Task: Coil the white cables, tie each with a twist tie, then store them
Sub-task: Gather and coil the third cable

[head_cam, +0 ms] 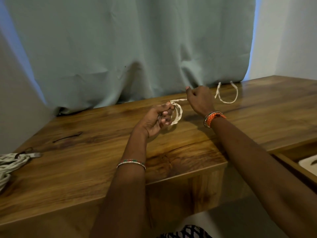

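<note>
Over the wooden table (pixel 103 169), the left hand (pixel 154 120) grips a small coil of white cable (pixel 177 114), its fingers curled through the loops and hiding part of them. The right hand (pixel 199 98) pinches the strand running from the coil; the loose tail (pixel 229 95) lies beyond it by the curtain (pixel 137 48). At the left edge, a bundle of cables (pixel 10 164) is cut off. A thin dark tie (pixel 66 137) is hard to make out.

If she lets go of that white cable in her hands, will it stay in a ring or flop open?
Probably it flops open. The white cable looks soft and limp: its loose end curls in a slack U on the table. The loops seem to hold only because the left hand grips them while the right hand pinches the strand. It looks light, too.
</note>
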